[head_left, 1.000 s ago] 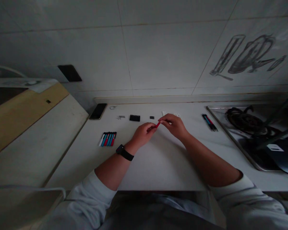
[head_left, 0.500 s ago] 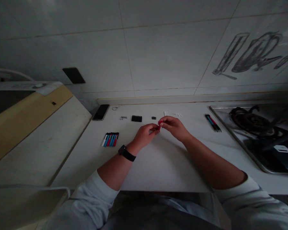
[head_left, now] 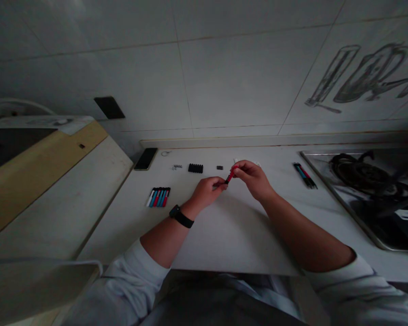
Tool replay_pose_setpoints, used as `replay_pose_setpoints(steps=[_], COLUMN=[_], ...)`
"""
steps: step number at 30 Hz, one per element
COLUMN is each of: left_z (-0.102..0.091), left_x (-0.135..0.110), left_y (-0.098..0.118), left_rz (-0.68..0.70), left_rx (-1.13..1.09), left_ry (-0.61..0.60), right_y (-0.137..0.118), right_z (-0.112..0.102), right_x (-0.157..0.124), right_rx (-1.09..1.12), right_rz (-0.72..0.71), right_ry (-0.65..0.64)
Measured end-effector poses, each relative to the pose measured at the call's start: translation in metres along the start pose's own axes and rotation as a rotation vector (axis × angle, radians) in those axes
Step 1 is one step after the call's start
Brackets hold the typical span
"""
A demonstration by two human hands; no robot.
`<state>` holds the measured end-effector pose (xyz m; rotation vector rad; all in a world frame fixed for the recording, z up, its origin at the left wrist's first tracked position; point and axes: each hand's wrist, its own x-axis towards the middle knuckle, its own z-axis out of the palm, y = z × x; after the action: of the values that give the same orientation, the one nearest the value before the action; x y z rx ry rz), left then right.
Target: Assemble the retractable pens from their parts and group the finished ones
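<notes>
Both my hands meet over the middle of the white counter (head_left: 224, 231). My left hand (head_left: 206, 190), with a black watch on its wrist, is closed on the lower end of a red pen (head_left: 230, 176). My right hand (head_left: 252, 177) pinches the pen's upper end. The pen is tilted between them, just above the counter. Behind the hands lie a row of black pen parts (head_left: 195, 168), a small black piece (head_left: 219, 167), small springs (head_left: 177, 167) and some white pieces (head_left: 236, 160).
A row of several coloured pens (head_left: 159, 197) lies left of my hands. Other pens (head_left: 305, 175) lie at the right, beside a gas stove (head_left: 367, 181). A black phone (head_left: 145, 158) lies at the back left. A wooden board (head_left: 27, 172) lies on the left surface.
My right hand has lifted slightly and pulled away from the left, so more of the red pen shows between them. The camera view has shifted a little.
</notes>
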<state>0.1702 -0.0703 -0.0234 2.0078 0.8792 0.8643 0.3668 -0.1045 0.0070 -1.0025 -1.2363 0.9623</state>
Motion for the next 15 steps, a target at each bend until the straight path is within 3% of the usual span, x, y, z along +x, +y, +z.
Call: replay_pose_setpoints(steps=[10, 13, 15], left_z=[0.0, -0.006, -0.017], left_x=[0.001, 0.002, 0.004], left_y=[-0.003, -0.002, -0.003], left_rz=[-0.032, -0.028, -0.03], left_rx=[0.033, 0.093, 0.11], left_ry=[-0.022, 0.014, 0.081], right_y=[0.004, 0.005, 0.005], right_z=[0.003, -0.002, -0.006], right_x=[-0.004, -0.005, -0.005], right_rx=[-0.117, -0.37, -0.614], right_rz=[-0.069, -0.183, -0.248], right_ry=[0.056, 0.096, 0.003])
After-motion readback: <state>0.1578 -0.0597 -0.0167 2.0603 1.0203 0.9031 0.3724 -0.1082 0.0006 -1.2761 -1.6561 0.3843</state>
